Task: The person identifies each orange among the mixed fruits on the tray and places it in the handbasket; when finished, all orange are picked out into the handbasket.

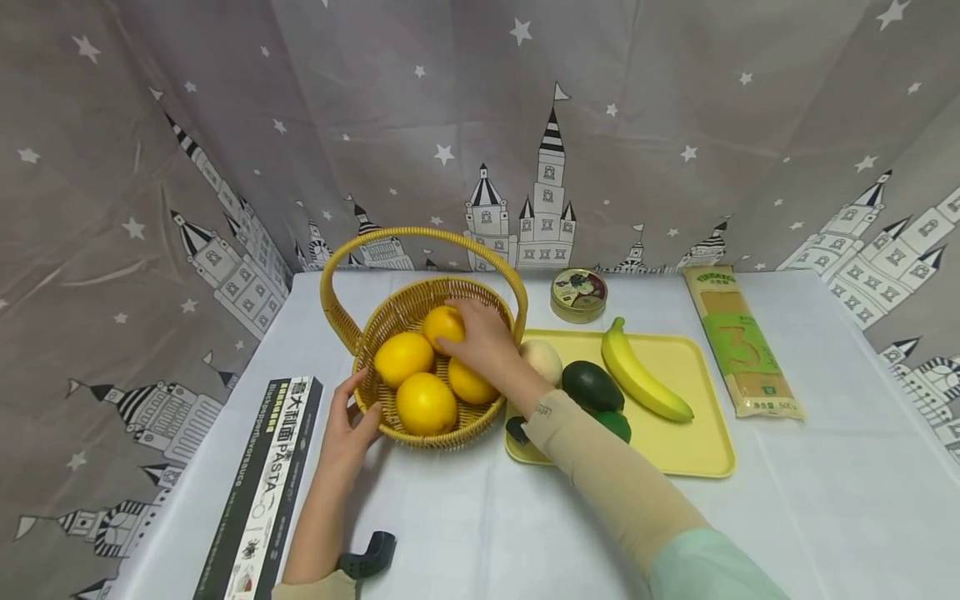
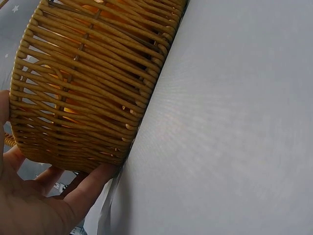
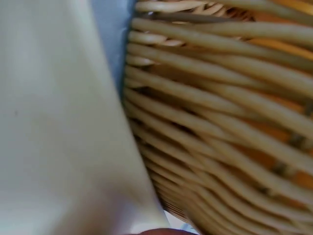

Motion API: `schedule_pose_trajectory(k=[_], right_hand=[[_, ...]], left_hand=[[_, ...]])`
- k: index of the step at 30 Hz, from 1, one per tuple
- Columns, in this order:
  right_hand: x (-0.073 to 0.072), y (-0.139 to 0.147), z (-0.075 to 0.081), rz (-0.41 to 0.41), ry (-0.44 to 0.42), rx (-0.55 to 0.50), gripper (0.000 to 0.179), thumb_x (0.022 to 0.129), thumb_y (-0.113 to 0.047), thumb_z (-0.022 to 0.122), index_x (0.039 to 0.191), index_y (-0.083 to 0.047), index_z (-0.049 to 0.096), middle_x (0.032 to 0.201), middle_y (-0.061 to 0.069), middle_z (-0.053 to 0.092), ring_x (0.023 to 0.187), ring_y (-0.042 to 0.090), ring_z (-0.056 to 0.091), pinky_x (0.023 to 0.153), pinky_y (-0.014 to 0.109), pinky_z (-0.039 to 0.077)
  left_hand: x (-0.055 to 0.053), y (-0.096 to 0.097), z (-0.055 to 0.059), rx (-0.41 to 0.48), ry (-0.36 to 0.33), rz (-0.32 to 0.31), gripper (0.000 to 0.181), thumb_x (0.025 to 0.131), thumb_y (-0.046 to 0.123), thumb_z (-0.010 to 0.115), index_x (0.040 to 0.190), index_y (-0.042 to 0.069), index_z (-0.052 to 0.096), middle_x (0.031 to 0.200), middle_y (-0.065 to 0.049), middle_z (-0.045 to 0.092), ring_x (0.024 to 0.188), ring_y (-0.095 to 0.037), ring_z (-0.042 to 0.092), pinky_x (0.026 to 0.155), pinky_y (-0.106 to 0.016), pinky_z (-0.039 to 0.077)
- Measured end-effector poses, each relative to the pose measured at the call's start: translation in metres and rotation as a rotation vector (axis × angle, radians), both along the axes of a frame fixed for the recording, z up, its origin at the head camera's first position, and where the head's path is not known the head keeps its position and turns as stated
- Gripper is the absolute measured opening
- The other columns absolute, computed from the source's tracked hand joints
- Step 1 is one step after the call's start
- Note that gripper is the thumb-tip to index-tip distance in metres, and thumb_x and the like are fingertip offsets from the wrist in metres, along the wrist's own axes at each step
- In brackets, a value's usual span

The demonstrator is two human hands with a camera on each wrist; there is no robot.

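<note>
A woven wicker basket [image 1: 433, 436] with a tall arched handle holds several orange-yellow fruits, which look like oranges. My right hand [image 1: 483, 337] reaches in over the right rim. Its fingers and thumb grip one orange [image 1: 442, 327] at the back. Three others, a left orange [image 1: 403, 360], a front orange [image 1: 426, 404] and a right orange [image 1: 468, 383], lie around it. On the basket's left side, my left hand [image 1: 347, 437] holds the wall near the rim; the left wrist view has its fingers against the wicker. In the right wrist view, the wicker wall [image 3: 220, 112] hides the right fingers.
Right of the basket, a yellow tray [image 1: 675, 454] bears a banana [image 1: 641, 375], a dark avocado [image 1: 592, 386], a pale round item [image 1: 542, 360] and a green item [image 1: 615, 425]. A round tin [image 1: 578, 296] stands behind. Pasta packages lie at left [image 1: 258, 492] and right [image 1: 742, 342].
</note>
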State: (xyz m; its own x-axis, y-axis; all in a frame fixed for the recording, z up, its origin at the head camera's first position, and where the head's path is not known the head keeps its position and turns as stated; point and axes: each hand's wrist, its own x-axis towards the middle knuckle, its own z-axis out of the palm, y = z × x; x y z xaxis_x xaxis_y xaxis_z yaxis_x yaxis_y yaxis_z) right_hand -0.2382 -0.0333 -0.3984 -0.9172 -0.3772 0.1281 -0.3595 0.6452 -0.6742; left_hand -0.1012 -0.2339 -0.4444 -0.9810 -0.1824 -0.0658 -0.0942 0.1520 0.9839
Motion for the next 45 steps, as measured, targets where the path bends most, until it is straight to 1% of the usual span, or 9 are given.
schedule_pose_trajectory(k=[11,17,22,28,30,33,40,43,45], right_hand=[[0.025,0.012,0.029,0.054,0.055,-0.063,0.062,0.088,-0.041,0.067,0.143,-0.019,0.047,0.145,0.002,0.044,0.134,0.020,0.037,0.112,0.035,0.030],[0.043,0.024,0.045,0.087,0.106,-0.117,0.061,0.088,-0.041,0.068,0.141,-0.018,0.049,0.143,-0.001,0.047,0.133,0.016,0.039,0.111,0.035,0.032],[0.061,0.042,0.059,0.083,0.146,-0.186,0.062,0.087,-0.043,0.069,0.141,-0.021,0.049,0.142,-0.004,0.048,0.132,0.014,0.039,0.110,0.039,0.033],[0.079,0.070,0.070,0.075,0.238,-0.287,0.060,0.085,-0.033,0.074,0.139,-0.020,0.051,0.138,-0.006,0.050,0.120,0.014,0.047,0.097,0.035,0.046],[0.083,0.080,0.073,0.064,0.257,-0.317,0.059,0.085,-0.029,0.074,0.138,-0.019,0.051,0.137,-0.006,0.051,0.117,0.012,0.048,0.092,0.031,0.049],[0.087,0.093,0.075,0.033,0.282,-0.351,0.060,0.084,-0.025,0.076,0.138,-0.018,0.051,0.137,-0.005,0.051,0.119,0.014,0.048,0.094,0.031,0.049],[0.091,0.124,0.072,-0.061,0.368,-0.385,0.063,0.081,-0.012,0.078,0.137,-0.011,0.051,0.135,0.004,0.052,0.119,0.021,0.050,0.093,0.039,0.050],[0.090,0.136,0.071,-0.129,0.372,-0.356,0.064,0.081,-0.013,0.078,0.139,-0.013,0.050,0.136,0.004,0.051,0.119,0.020,0.049,0.092,0.040,0.050],[0.090,0.144,0.070,-0.177,0.365,-0.323,0.064,0.082,-0.016,0.077,0.140,-0.014,0.049,0.137,0.004,0.050,0.119,0.022,0.048,0.092,0.041,0.050]], left_hand=[[0.000,-0.002,0.001,0.014,-0.008,0.008,0.057,0.098,0.003,0.047,0.150,0.016,0.028,0.156,-0.008,0.015,0.129,-0.033,0.036,0.080,-0.019,0.053],[0.000,-0.002,0.003,0.015,-0.005,0.012,0.057,0.098,0.003,0.046,0.150,0.015,0.027,0.156,-0.010,0.015,0.128,-0.034,0.036,0.079,-0.017,0.053],[-0.001,-0.001,0.003,0.011,-0.012,0.008,0.057,0.098,0.003,0.046,0.150,0.015,0.027,0.156,-0.009,0.015,0.128,-0.034,0.036,0.079,-0.018,0.053],[-0.001,-0.003,0.002,0.001,-0.023,0.009,0.057,0.099,0.005,0.046,0.151,0.017,0.026,0.157,-0.007,0.014,0.129,-0.032,0.036,0.080,-0.018,0.053],[-0.001,-0.004,0.002,-0.002,-0.026,0.013,0.057,0.099,0.006,0.046,0.151,0.018,0.026,0.157,-0.006,0.012,0.131,-0.032,0.035,0.080,-0.017,0.052],[-0.002,-0.006,0.001,-0.011,-0.029,0.014,0.057,0.100,0.008,0.046,0.151,0.019,0.025,0.158,-0.005,0.010,0.132,-0.031,0.034,0.081,-0.016,0.051],[0.000,-0.010,0.000,-0.004,-0.039,0.008,0.058,0.100,0.008,0.048,0.152,0.018,0.025,0.158,-0.007,0.010,0.131,-0.032,0.035,0.080,-0.017,0.052],[0.000,-0.014,0.004,-0.046,-0.050,-0.006,0.058,0.099,0.009,0.050,0.151,0.016,0.026,0.157,-0.010,0.014,0.133,-0.035,0.034,0.087,-0.026,0.053],[0.000,-0.017,0.009,-0.137,-0.048,-0.013,0.059,0.099,0.012,0.052,0.151,0.014,0.025,0.157,-0.012,0.017,0.135,-0.037,0.032,0.098,-0.038,0.047]])
